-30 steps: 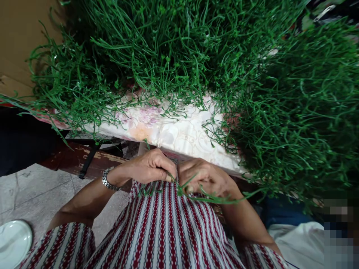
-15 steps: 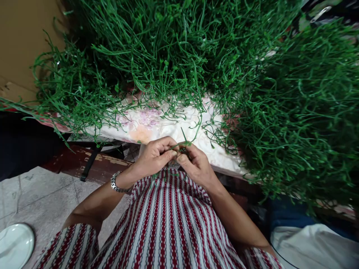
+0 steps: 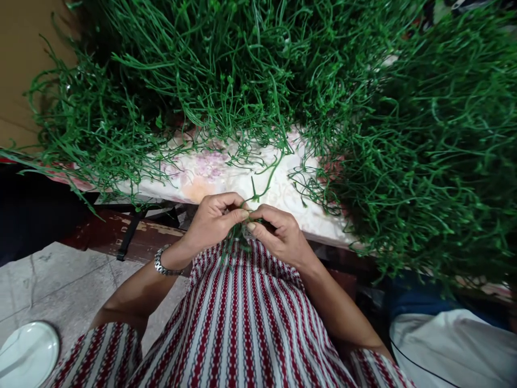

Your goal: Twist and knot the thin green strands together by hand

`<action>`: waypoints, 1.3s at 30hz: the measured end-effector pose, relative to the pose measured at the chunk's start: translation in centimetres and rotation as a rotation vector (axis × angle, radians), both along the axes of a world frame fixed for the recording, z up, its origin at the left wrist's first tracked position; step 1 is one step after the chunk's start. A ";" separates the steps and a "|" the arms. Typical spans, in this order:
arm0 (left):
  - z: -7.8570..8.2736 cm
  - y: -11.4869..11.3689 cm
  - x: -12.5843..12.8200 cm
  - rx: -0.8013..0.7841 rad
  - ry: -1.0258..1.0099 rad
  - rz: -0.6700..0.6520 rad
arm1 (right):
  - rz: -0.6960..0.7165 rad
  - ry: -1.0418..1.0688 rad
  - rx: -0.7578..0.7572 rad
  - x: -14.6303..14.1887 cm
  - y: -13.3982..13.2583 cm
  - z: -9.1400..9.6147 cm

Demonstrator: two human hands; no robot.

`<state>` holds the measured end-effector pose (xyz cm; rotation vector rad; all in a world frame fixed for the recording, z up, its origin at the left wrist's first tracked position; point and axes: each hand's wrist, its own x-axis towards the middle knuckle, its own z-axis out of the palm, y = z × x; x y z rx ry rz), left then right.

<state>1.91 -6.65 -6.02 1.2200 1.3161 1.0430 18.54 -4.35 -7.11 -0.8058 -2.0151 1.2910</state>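
My left hand (image 3: pixel 212 218) and my right hand (image 3: pixel 278 234) meet fingertip to fingertip just above my lap, at the near edge of the table. Both pinch a thin green stem (image 3: pixel 264 186) that curves up and away from the fingers toward the heap. A few short green ends hang below the pinch over my red-and-white striped garment (image 3: pixel 246 323). A metal watch (image 3: pixel 161 264) is on my left wrist. A large heap of thin green stems (image 3: pixel 283 81) covers most of the table beyond my hands.
A floral tablecloth (image 3: pixel 210 175) shows bare between the heap and my hands. A brown wooden bench with a black strap (image 3: pixel 129 234) lies below left. A white plate (image 3: pixel 26 355) rests on the grey floor. White cloth (image 3: pixel 448 350) lies at bottom right.
Both hands rose from my lap toward the table edge and drew together. The loose stems that trailed to the right are gone from my right hand; one stem now stands up from the pinch.
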 end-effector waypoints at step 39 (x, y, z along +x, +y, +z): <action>0.5 -0.4 0.4 -0.066 -0.544 -0.024 | 0.018 0.440 -0.277 -0.2 -0.5 -1.2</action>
